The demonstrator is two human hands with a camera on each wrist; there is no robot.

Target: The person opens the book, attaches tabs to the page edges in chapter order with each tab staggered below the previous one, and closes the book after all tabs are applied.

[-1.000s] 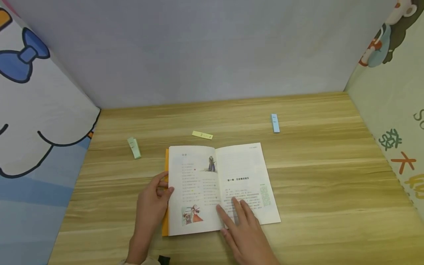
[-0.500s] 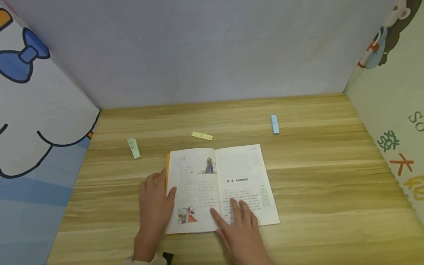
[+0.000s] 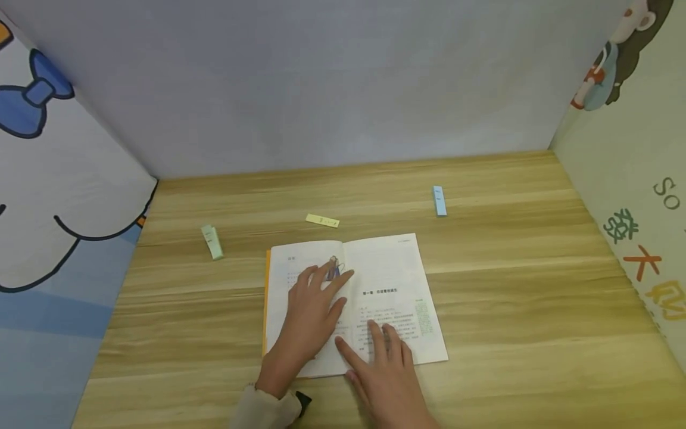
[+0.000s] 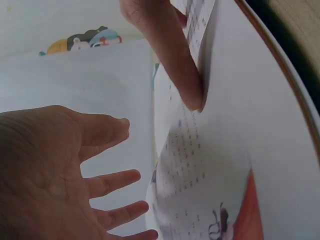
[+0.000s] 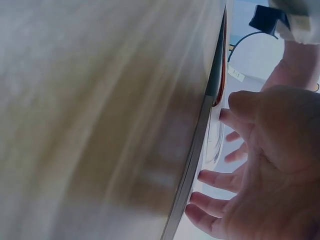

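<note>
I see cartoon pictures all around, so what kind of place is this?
Probably a little study or reading corner: a wooden desk, an open book under both hands, and cartoon-printed cloth hung as walls.

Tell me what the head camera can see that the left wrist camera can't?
Only the head view shows the whole wooden table and three little slips: green, yellow and blue. Only the left wrist view shows a close-up of the page bulging up beside a finger of the other hand. Both show the open book and the left hand with straight fingers.
</note>
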